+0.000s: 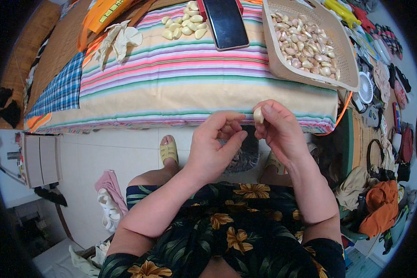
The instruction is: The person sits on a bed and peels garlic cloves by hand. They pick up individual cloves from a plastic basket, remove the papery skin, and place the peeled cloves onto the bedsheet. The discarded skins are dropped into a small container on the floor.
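Between the thumb and fingers of my right hand (279, 128) is a pale garlic clove (259, 115), held over the bed's near edge. My left hand (217, 142) is just left of it, its fingers curled and thumb apart, with nothing visible in it. Below both hands, between the feet, stands a dark bin with a clear plastic liner (245, 158), partly hidden by the left hand. Smooth peeled garlic cloves (186, 24) lie in a loose pile on the striped cloth (173, 93). A beige perforated plastic basket (309, 82) at the upper right holds many cloves in their skins (307, 48).
A smartphone (227, 26) rests against a red object between pile and basket. Crumpled cream gloves (120, 40) and an orange bag (106, 15) lie at the upper left. A small white fan (365, 87) and heaped clothes (382, 208) are at the right. White sandals (108, 210) are on the floor.
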The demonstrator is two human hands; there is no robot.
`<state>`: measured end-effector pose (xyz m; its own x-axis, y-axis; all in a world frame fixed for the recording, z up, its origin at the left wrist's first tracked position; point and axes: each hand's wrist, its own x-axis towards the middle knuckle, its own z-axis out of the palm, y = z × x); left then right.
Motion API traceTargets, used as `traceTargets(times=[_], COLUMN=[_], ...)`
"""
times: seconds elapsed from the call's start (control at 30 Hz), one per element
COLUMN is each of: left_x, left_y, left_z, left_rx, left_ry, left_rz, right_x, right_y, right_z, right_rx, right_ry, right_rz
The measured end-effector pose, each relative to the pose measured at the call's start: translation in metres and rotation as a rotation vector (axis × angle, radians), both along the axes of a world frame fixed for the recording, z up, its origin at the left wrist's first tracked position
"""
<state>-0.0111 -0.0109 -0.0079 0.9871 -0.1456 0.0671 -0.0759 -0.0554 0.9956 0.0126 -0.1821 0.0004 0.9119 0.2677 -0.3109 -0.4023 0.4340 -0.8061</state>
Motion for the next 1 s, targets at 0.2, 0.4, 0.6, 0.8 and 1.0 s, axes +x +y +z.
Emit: traceTargets(times=[0.2, 0.4, 0.6, 0.8, 1.0], left_x=[0.002, 0.004, 0.004, 0.003, 0.004], left_y=[-0.002, 0.001, 0.001, 0.001, 0.003], left_z=[0.010, 0.007, 0.006, 0.004, 0.008], left_rx=[-0.016, 0.086, 0.096, 0.132, 0.258], left_ry=[-0.124, -0.192, -0.161, -0.203, -0.288], left_rz=[-0.002, 0.024, 0.046, 0.048, 0.033], right_x=[-0.001, -0.004, -0.003, -0.003, -0.003], right_y=[0.006, 0.014, 0.014, 0.013, 0.013], right_z=[0.001, 0.003, 0.004, 0.004, 0.009], right_rx=[-0.056, -0.189, -0.263, -0.300, -0.368], right_ry=[0.027, -0.072, -0.106, -0.124, -0.119], right_rz=[0.043, 0.019, 0.009, 0.027, 0.046])
